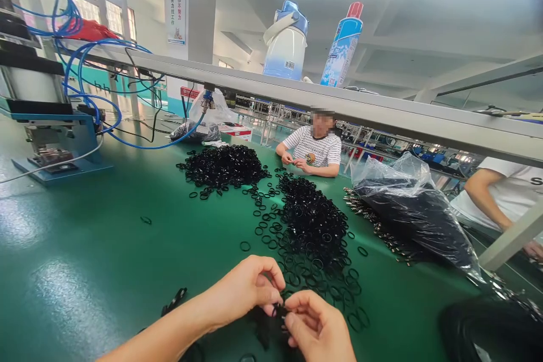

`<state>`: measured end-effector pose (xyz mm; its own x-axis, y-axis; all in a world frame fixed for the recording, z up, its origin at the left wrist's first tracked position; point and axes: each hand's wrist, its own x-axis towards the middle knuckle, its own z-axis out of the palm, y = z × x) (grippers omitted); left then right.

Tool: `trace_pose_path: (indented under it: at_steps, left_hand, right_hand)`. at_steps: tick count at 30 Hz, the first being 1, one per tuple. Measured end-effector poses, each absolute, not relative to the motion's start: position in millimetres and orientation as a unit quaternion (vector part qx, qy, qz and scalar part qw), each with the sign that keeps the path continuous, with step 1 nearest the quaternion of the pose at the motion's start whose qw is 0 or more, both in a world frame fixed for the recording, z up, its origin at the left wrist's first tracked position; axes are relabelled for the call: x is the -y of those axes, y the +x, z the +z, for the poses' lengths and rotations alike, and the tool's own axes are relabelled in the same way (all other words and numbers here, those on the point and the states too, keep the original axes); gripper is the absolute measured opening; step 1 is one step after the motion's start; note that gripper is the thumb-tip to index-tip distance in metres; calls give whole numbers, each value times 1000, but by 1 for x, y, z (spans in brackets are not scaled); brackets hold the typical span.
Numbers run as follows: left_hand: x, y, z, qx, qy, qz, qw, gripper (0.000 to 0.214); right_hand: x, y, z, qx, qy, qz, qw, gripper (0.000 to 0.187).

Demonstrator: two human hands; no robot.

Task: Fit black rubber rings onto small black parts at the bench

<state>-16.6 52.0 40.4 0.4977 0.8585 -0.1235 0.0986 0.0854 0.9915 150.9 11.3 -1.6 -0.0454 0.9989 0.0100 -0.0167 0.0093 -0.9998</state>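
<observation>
Low in the middle of the view, my left hand (246,288) and my right hand (318,325) meet over the green table (85,260). Both are closed in a pinch on one small black part (279,310) held between their fingertips. Just beyond my fingers lies a heap of black rubber rings (311,220), with loose rings scattered around it. A second heap of rings (224,165) sits farther back. A dark pile lies under my hands; I cannot make out what it is.
A clear plastic bag of black parts (418,209) lies at the right, beside a row of small metal pieces (382,229). A blue press machine (51,130) with blue hoses stands at the far left. Two people sit across the table. A shelf rail (339,102) crosses overhead.
</observation>
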Motion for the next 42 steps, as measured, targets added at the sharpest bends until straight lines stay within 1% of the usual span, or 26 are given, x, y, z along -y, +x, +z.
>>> trace_pose_path:
  at_steps: [3,6,8,11,13,16,20,28,32,37,39,42]
  left_hand:
    - [-56,-21,45,-406,617,318,595,16]
    - [-52,-20,51,-397,641,302,584,18]
    - [-46,-16,53,-390,663,285,572,22]
    - [-41,-8,49,-405,664,301,552,20]
    - [-45,-7,45,-417,638,326,560,17]
    - [-54,-11,45,-415,601,358,581,24]
    - [-59,-18,54,-391,578,379,609,33]
    - [-42,0,36,-389,569,361,628,24]
    - [-44,4,33,-392,566,374,622,28]
    - [-58,-10,42,-418,552,452,562,26]
    - [-59,-14,43,-419,563,447,555,22]
    - [-55,-11,38,-404,590,407,568,14]
  right_hand:
    - [-15,160,-1,481,-461,528,527,27]
    - [-16,164,2,476,-452,529,538,32]
    - [-15,163,4,478,-455,527,536,32]
    - [-15,162,5,484,-469,513,532,29]
    - [-15,163,4,486,-478,498,536,24]
    - [-16,168,5,472,-492,480,553,19]
    - [-17,172,10,451,-490,492,561,22]
    - [-10,156,12,475,-461,504,556,32]
    - [-11,159,10,468,-470,504,553,25]
    - [-16,170,13,436,-480,503,571,22]
    - [-16,172,15,439,-481,499,572,23]
    - [-15,170,17,456,-489,482,566,24]
